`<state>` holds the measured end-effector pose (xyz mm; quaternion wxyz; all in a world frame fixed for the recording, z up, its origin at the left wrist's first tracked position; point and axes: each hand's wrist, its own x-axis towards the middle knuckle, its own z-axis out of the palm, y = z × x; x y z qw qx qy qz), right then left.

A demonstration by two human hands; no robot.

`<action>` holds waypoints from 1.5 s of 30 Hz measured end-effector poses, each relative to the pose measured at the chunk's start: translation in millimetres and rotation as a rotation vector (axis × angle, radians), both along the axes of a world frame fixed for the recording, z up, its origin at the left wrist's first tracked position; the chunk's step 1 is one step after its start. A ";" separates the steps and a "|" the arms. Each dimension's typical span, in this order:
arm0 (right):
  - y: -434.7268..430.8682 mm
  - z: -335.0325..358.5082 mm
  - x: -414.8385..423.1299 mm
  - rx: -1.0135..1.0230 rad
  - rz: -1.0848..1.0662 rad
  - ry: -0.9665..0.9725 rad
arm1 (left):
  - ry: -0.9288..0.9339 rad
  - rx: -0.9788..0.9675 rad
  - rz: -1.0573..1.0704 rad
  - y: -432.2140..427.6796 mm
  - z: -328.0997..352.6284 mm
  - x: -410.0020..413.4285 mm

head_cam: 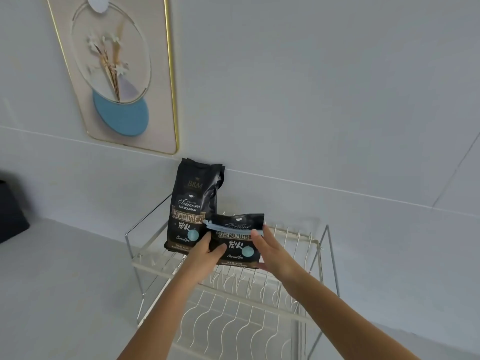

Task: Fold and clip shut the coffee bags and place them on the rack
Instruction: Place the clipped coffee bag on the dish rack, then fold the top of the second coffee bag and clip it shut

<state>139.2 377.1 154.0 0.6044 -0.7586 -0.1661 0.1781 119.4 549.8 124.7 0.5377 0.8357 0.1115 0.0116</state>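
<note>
A black coffee bag (237, 246) with its top folded down and a pale blue clip (228, 227) across the fold stands on the top shelf of the white wire rack (306, 242). My left hand (207, 252) grips its left side. My right hand (270, 249) holds its right side, fingers by the clip's end. A taller black coffee bag (193, 203), unfolded and without a clip, stands upright on the same shelf just to the left and behind, touching the folded bag.
The rack has a lower wavy wire tier (233, 323) and stands on a white counter (65, 281) against a white wall. A framed picture (117, 74) hangs above left. A dark object (10, 214) sits at the far left edge.
</note>
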 end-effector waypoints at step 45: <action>-436.2 -191.8 -227.6 -0.417 -0.387 0.418 | 0.572 -0.143 -0.204 -430.2 -166.9 -195.7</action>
